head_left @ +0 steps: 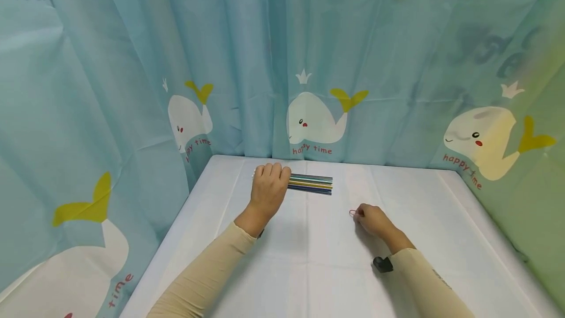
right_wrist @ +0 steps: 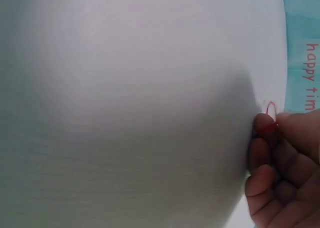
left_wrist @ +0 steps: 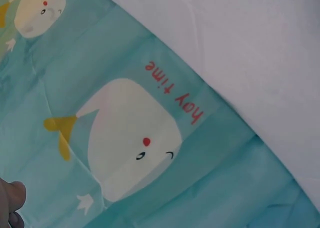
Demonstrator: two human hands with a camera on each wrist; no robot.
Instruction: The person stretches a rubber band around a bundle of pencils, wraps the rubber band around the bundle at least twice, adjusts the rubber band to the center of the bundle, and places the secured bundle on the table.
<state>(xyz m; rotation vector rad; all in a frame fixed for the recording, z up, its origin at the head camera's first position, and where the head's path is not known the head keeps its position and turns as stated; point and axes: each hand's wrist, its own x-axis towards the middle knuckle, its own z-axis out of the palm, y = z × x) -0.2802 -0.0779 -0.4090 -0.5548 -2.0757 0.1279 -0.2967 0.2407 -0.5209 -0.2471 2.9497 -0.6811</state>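
Note:
My left hand (head_left: 270,188) grips a bundle of thin coloured sticks (head_left: 310,184) near the far edge of the table. Their dark, teal, yellow and blue lengths reach out to the right of the fist, with the other ends mostly covered by the fingers. In the left wrist view only a fingertip of the left hand (left_wrist: 14,197) shows at the lower left. Closer in and to the right, my right hand (head_left: 374,220) pinches a thin red rubber band (head_left: 351,212) between thumb and forefinger. A small loop of the band (right_wrist: 267,109) stands out past the fingertips in the right wrist view.
A white cloth (head_left: 287,269) covers the table. Blue-green curtains (head_left: 247,63) printed with whales hang along the back and both sides, close against the table edges. A black wrist device (head_left: 383,264) sits by the right sleeve.

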